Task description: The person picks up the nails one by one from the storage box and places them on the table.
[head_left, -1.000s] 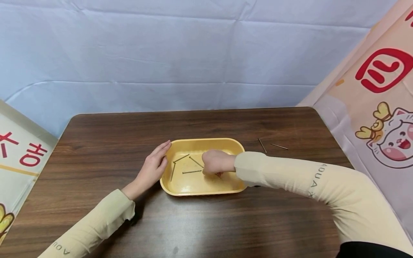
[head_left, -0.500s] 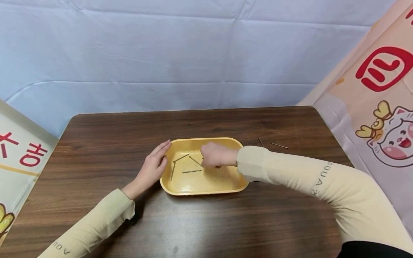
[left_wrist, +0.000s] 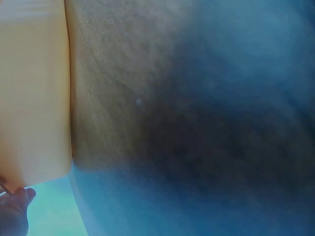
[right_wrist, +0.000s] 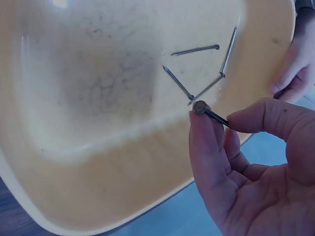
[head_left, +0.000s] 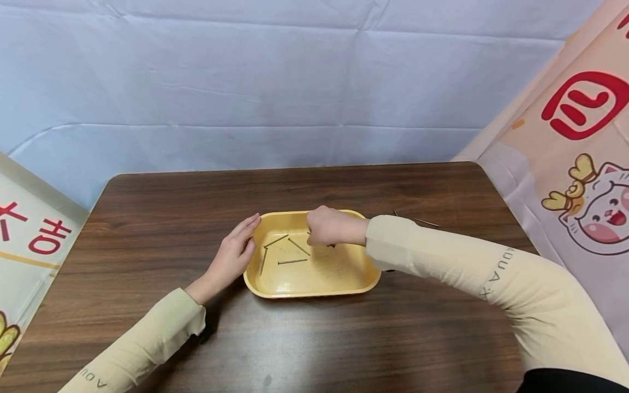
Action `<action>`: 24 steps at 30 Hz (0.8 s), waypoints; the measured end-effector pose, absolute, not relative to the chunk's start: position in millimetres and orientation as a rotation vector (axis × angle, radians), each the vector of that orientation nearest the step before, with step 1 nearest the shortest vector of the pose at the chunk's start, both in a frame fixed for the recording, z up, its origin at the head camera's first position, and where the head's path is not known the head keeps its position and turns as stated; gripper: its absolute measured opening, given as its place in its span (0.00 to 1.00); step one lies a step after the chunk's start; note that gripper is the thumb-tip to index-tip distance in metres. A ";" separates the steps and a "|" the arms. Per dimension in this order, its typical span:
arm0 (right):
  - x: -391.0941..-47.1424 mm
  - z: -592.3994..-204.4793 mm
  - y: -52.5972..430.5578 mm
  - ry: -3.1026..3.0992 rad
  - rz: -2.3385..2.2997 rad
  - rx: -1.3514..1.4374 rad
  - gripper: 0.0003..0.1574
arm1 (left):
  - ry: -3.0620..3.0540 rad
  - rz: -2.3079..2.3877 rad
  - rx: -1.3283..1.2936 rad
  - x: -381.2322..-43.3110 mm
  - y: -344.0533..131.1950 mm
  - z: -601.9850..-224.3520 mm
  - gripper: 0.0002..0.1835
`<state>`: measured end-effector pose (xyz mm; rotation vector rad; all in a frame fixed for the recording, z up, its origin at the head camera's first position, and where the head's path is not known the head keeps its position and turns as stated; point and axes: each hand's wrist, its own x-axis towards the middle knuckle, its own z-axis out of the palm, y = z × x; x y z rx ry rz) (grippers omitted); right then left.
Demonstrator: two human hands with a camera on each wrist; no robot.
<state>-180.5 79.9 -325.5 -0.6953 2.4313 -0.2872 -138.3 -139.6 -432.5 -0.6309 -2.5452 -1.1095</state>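
Over the shallow, round-cornered yellow tray [head_left: 339, 275], likely plastic: a slim, grey metal nail [right_wrist: 214, 116] with a flat round head, pinched between the thumb and fingertips of the right hand [head_left: 326, 226].
Nail's handling: light, stiff and hard to damage, I judge; the smooth, narrow shank could roll or pivot between fingertips.
Where to hold it: mid-shank or just under the head, where the rim should stop a slip; fingers clear of the point.
Tray floor: four loose nails [right_wrist: 196, 50] of the same kind, lying flat at the left end, two meeting at an angle.
Tray's left end: the left hand [head_left: 235, 252] rests along the rim with fingers extended, not clenched; the tray looks light enough to slide if nudged.
Dark wood-grain tabletop [head_left: 314, 341]: two more nails [head_left: 425, 222] beyond the right sleeve [head_left: 442, 245], partly hidden.
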 end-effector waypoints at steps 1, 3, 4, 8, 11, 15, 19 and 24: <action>-181.0 -324.1 80.3 2.434 -0.290 -0.691 0.25 | -2.546 -1.110 -0.630 -138.3 -139.6 -432.6 0.23; -181.9 -322.1 81.5 2.437 -0.302 -0.687 0.25 | -2.547 -1.109 -0.629 -138.4 -139.6 -432.7 0.23; -182.3 -321.1 82.0 2.439 -0.306 -0.685 0.25 | -2.546 -1.110 -0.627 -138.4 -139.6 -432.7 0.23; -183.3 -317.6 84.1 2.463 -0.300 -0.674 0.24 | -2.547 -1.110 -0.626 -138.1 -139.4 -432.4 0.23; -184.0 -315.7 85.7 2.488 -0.280 -0.661 0.20 | -2.546 -1.107 -0.628 -138.1 -139.3 -432.4 0.23; -184.8 -313.7 88.3 2.522 -0.250 -0.661 0.15 | -2.548 -1.104 -0.626 -138.0 -139.5 -432.6 0.23; -185.5 -311.6 91.6 2.556 -0.231 -0.690 0.11 | -2.547 -1.100 -0.624 -138.1 -139.7 -433.0 0.23; -185.8 -310.7 96.2 2.598 -0.215 -0.731 0.12 | -2.544 -1.098 -0.631 -138.5 -139.8 -433.3 0.23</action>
